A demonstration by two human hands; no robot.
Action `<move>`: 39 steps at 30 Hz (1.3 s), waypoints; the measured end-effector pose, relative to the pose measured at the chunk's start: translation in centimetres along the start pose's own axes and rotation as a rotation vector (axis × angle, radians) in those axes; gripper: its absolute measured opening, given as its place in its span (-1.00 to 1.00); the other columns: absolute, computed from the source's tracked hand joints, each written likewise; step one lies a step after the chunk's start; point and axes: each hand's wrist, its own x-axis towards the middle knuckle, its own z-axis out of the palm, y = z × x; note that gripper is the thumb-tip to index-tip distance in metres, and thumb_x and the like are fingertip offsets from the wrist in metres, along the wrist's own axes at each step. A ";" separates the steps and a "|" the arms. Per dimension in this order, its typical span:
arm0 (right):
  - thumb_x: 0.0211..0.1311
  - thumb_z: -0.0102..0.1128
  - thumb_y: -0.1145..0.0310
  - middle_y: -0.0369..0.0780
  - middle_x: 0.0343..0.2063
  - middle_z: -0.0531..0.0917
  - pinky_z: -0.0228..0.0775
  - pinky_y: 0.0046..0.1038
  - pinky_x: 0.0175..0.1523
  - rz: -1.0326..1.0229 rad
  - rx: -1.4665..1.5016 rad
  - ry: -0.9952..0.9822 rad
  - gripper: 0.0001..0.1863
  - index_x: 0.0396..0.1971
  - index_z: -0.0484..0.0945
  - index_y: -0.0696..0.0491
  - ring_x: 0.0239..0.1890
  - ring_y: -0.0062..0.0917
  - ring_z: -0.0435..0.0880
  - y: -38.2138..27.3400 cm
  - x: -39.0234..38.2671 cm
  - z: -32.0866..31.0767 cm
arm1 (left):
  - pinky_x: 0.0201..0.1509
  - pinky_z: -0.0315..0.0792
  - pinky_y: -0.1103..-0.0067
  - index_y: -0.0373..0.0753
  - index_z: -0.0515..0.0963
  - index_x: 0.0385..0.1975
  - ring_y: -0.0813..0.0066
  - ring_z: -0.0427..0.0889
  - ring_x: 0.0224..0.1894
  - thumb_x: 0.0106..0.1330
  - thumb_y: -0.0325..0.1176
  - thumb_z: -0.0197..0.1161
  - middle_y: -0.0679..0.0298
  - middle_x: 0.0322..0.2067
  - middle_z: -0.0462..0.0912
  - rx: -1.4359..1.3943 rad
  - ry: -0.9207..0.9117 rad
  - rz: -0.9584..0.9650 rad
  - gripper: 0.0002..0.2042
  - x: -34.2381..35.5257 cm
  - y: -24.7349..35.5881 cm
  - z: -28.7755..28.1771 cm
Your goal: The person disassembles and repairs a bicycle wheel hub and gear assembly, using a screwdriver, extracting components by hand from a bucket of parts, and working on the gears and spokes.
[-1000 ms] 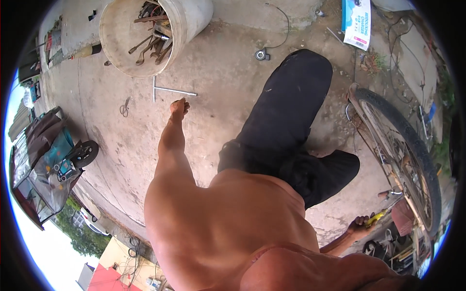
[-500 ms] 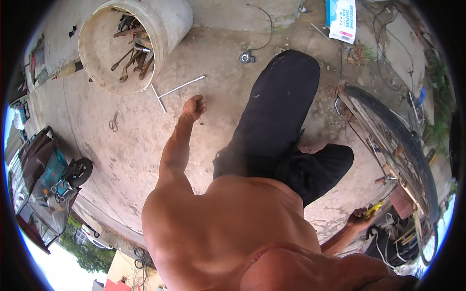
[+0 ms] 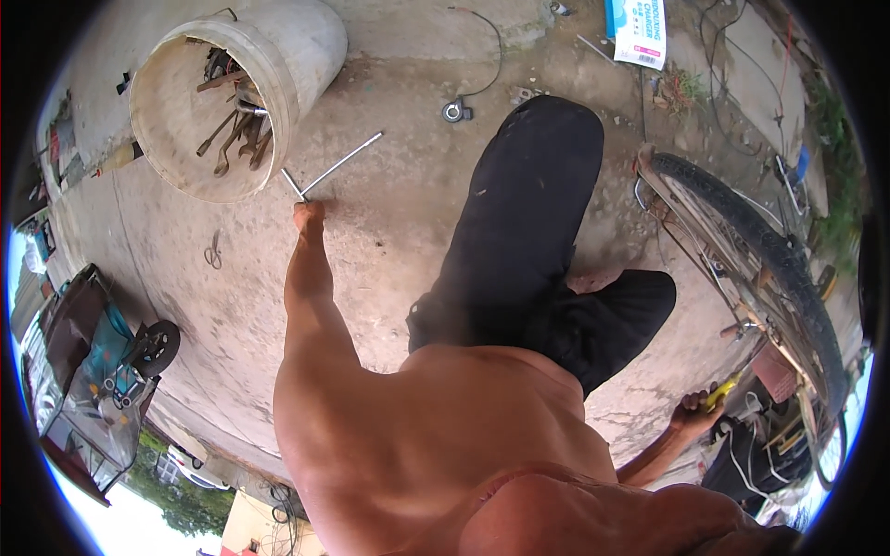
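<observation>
My left hand (image 3: 310, 215) reaches down to the concrete, its fingers closed round the lower end of the crossbar of a silver T-handle wrench (image 3: 343, 161). The wrench's shaft points up and to the right, and its other crossbar end lies close to the bucket's rim. Low at the right, my right hand (image 3: 694, 413) is closed round a yellow-handled tool (image 3: 722, 393), whose working end I cannot make out. That hand is beside a bicycle (image 3: 742, 243).
A white bucket (image 3: 320, 57) lies on its side with spanners (image 3: 227, 146) inside. A small black part with a cable (image 3: 455, 111) lies ahead. A white-and-blue package (image 3: 640, 35) lies at the far right. A covered three-wheeler (image 3: 93, 361) stands left.
My left hand has moved left and slightly down onto the T-handle wrench and closed on its crossbar. My right hand still grips the yellow-handled tool. The whole view has shifted a little.
</observation>
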 end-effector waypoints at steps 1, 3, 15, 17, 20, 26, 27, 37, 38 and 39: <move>0.52 0.04 0.04 -0.36 -0.64 0.40 0.06 -0.61 -0.61 0.003 0.003 -0.010 -0.57 0.03 0.58 0.12 -0.70 -0.67 0.20 -0.1 -0.1 0.3 | 0.08 0.57 0.36 -0.34 0.61 -0.05 0.10 0.75 -0.04 -0.02 -0.17 0.46 -0.05 -0.15 0.76 0.087 0.104 0.020 -0.47 -0.3 0.2 0.7; 0.52 0.06 0.04 -0.36 -0.64 0.42 0.08 -0.62 -0.61 0.000 -0.014 -0.036 -0.57 0.03 0.58 0.11 -0.70 -0.67 0.21 -0.6 -0.2 0.2 | 0.05 0.58 0.38 -0.35 0.62 -0.09 0.12 0.76 -0.05 -0.05 -0.16 0.49 -0.02 -0.18 0.77 0.127 0.127 0.006 -0.47 -2.1 0.2 2.0; 0.53 0.01 -0.03 -0.39 -0.66 0.42 0.11 -0.63 -0.69 0.006 -0.010 0.043 -0.53 0.08 0.57 0.07 -0.75 -0.69 0.24 0.4 -0.8 1.1 | -0.08 0.60 0.41 -0.28 0.63 -0.20 0.20 0.76 -0.17 -0.09 -0.29 0.50 0.10 -0.27 0.78 -0.194 -0.236 0.126 -0.59 -7.0 4.1 4.5; 0.54 -0.01 -0.01 -0.40 -0.64 0.42 0.11 -0.66 -0.68 -0.014 -0.051 0.043 -0.54 0.09 0.56 0.08 -0.74 -0.72 0.24 0.4 -0.7 1.1 | -0.23 0.59 0.43 -0.30 0.67 -0.26 0.36 0.73 -0.28 -0.03 -0.31 0.43 0.15 -0.39 0.74 -0.329 -0.388 0.228 -0.68 -8.6 3.9 6.0; 0.56 -0.03 0.01 -0.41 -0.62 0.43 0.10 -0.67 -0.67 -0.119 -0.125 0.125 -0.55 0.08 0.57 0.08 -0.73 -0.75 0.24 -0.1 -2.3 2.0 | -0.31 0.58 0.46 -0.21 0.57 -0.11 0.45 0.69 -0.35 0.28 -0.25 0.30 0.28 -0.34 0.69 -0.527 -0.477 0.102 -0.75 -13.3 6.8 5.5; 0.58 -0.06 0.05 -0.42 -0.55 0.37 0.11 -0.70 -0.55 -0.152 -0.100 0.062 -0.54 0.21 0.49 0.07 -0.63 -0.76 0.22 0.3 -1.8 1.1 | -0.22 0.58 0.38 -0.18 0.56 -0.03 0.39 0.72 -0.30 0.34 -0.21 0.28 0.30 -0.30 0.68 -0.599 -0.541 0.071 -0.72 -17.2 5.5 1.3; 0.58 -0.05 0.06 -0.41 -0.56 0.38 0.10 -0.70 -0.55 -0.141 -0.136 0.029 -0.54 0.20 0.49 0.09 -0.63 -0.75 0.22 0.2 -2.5 2.0 | -0.22 0.58 0.38 -0.18 0.56 -0.03 0.39 0.72 -0.30 0.34 -0.21 0.28 0.30 -0.30 0.68 -0.600 -0.530 0.078 -0.72 -17.6 5.3 1.0; 0.57 0.01 0.06 -0.43 -0.61 0.36 -0.03 -0.67 -0.62 -0.146 -0.143 -0.177 -0.52 0.19 0.49 0.14 -0.70 -0.76 0.18 0.6 -1.3 1.2 | -0.53 0.38 0.64 -0.25 0.54 0.01 0.57 0.61 -0.45 0.37 -0.34 0.23 0.33 -0.36 0.64 -0.638 -0.712 0.267 -0.73 -20.5 -5.1 -2.8; 0.57 0.01 0.06 -0.43 -0.61 0.36 -0.03 -0.67 -0.62 -0.182 -0.153 -0.165 -0.52 0.19 0.49 0.14 -0.70 -0.76 0.18 0.4 -1.5 0.5 | -0.51 0.42 0.64 -0.25 0.57 -0.03 0.59 0.63 -0.45 0.33 -0.31 0.29 0.36 -0.40 0.64 -0.471 -0.591 0.287 -0.72 -23.9 -1.7 -3.0; 0.57 0.00 0.06 -0.44 -0.62 0.34 -0.05 -0.67 -0.62 -0.167 -0.145 -0.166 -0.53 0.18 0.49 0.14 -0.70 -0.77 0.17 0.6 -1.3 1.0 | -0.49 0.44 0.62 -0.25 0.58 -0.04 0.59 0.65 -0.45 0.31 -0.29 0.31 0.36 -0.41 0.65 -0.417 -0.531 0.294 -0.72 -23.7 -3.4 -4.9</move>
